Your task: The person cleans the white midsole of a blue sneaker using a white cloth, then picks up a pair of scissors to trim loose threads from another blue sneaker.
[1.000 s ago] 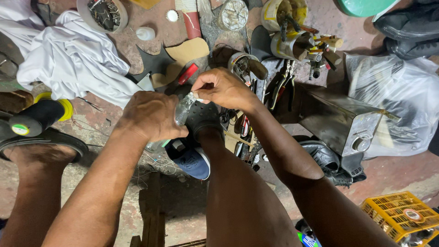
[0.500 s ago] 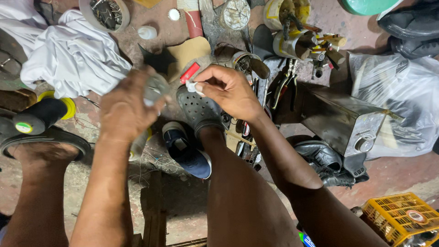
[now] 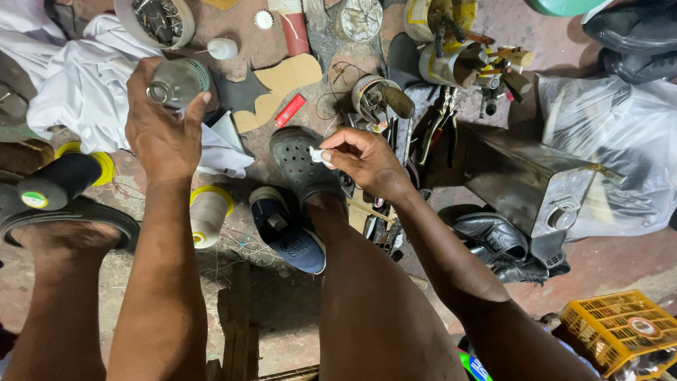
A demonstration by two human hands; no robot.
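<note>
The left hand [image 3: 163,134] is gripping a tin [image 3: 176,82] over the cluttered concrete floor [image 3: 606,261]; the right hand [image 3: 367,159] is pinching a white cap [image 3: 316,155] above a clog [image 3: 303,166], tools lying all around.

Bare floor patch [image 3: 247,49] open; tool clutter [image 3: 437,92], metal box [image 3: 522,176] block right

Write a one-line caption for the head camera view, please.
Left hand holds a grey metal can with an open spout; right hand's fingers pinch a small white cap above a dark blue shoe.
</note>
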